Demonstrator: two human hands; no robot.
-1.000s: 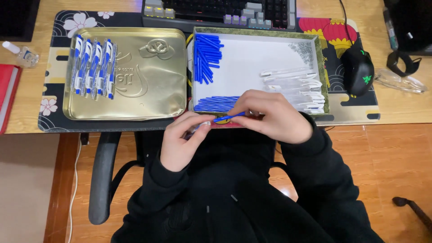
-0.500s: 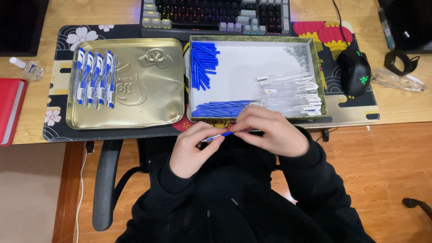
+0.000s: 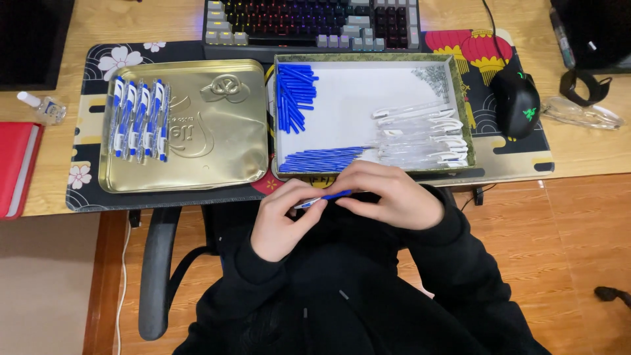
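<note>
Both hands, left [image 3: 284, 223] and right [image 3: 388, 197], pinching the slim blue plastic pen [image 3: 323, 198] below the white parts tray [image 3: 368, 105]: best kept level, pushed straight.

Your right hand [image 3: 388, 197] hides pen's [image 3: 323, 198] rear end; left hand [image 3: 282, 223] covers tip. Monitor [image 3: 29, 39] cut off at left edge.

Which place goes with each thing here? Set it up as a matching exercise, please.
Things:
1. finished pens
2. blue caps
3. clear barrels
4. blue refill

Places:
A. right side of the white box
B. between both hands
C. gold tin lid
D. left side of the white box

Pairs: 1-C, 2-D, 3-A, 4-B
</note>
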